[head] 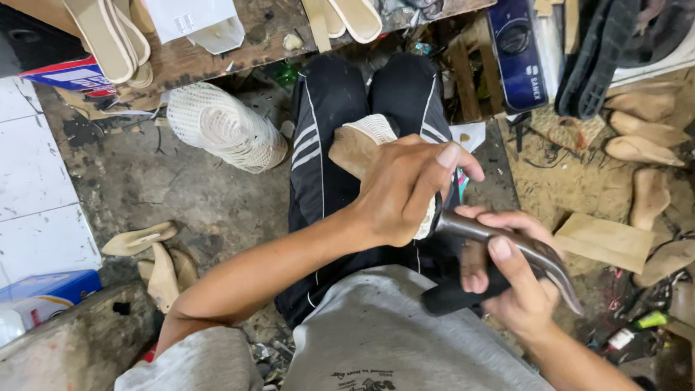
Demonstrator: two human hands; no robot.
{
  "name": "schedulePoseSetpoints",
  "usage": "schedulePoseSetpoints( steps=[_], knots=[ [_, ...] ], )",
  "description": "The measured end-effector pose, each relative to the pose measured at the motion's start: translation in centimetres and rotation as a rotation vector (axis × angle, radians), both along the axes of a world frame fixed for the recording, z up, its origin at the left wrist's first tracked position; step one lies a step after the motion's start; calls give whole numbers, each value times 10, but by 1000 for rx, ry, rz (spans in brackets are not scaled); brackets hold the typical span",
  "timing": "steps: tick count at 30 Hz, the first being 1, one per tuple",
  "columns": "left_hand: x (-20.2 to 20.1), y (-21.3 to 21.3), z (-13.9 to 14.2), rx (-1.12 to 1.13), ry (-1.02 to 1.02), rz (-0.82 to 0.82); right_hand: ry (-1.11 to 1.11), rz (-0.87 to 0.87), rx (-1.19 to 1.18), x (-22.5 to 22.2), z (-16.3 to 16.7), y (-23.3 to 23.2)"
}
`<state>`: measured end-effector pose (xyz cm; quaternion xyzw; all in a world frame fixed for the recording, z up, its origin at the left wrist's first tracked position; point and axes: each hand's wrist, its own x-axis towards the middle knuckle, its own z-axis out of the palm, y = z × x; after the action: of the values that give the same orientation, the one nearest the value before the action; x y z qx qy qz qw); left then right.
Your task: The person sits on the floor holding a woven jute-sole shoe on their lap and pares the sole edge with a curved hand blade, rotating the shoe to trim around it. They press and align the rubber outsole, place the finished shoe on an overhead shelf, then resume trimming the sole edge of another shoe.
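A seated person's lap is seen from above, legs clad in black trousers (pixel 326 145) with white side stripes. The left hand (pixel 405 192) is clamped around a wooden shoe last (pixel 353 150) covered at its top by white mesh fabric (pixel 376 129), which is held resting on the thighs. The right hand (pixel 510 279) is closed around the handles of metal lasting pliers (pixel 507 242), whose jaws are pressed against the last just beneath the left fingers. On the concrete floor (pixel 181 195) to the left, a roll of white mesh (pixel 224 127) is seen, with bare wooden lasts (pixel 141 239) near the left elbow. More lasts (pixel 644 130) are scattered on the right. Pale shoe soles (pixel 108 36) are laid on a worn tabletop (pixel 253 36) at the top.
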<state>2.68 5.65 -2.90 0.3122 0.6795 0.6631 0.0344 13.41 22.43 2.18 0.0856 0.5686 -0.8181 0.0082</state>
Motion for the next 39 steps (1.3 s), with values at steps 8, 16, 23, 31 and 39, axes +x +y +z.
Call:
schedulePoseSetpoints(
  steps=[8, 16, 23, 31, 39],
  knots=[
    [0, -2, -3, 1, 1, -34, -19, 115, 506, 16, -8, 27],
    [6, -7, -3, 21, 7, -10, 165, 397, 885, -38, 50, 17],
    [40, -20, -20, 122, 42, 306, 326, 646, 836, -45, 3, 50],
    [100, -4, -51, 947, -976, 435, 135, 317, -46, 37, -77, 9],
    [90, 39, -67, 882, -1524, 414, -55, 194, 149, 70, -81, 47]
  ],
)
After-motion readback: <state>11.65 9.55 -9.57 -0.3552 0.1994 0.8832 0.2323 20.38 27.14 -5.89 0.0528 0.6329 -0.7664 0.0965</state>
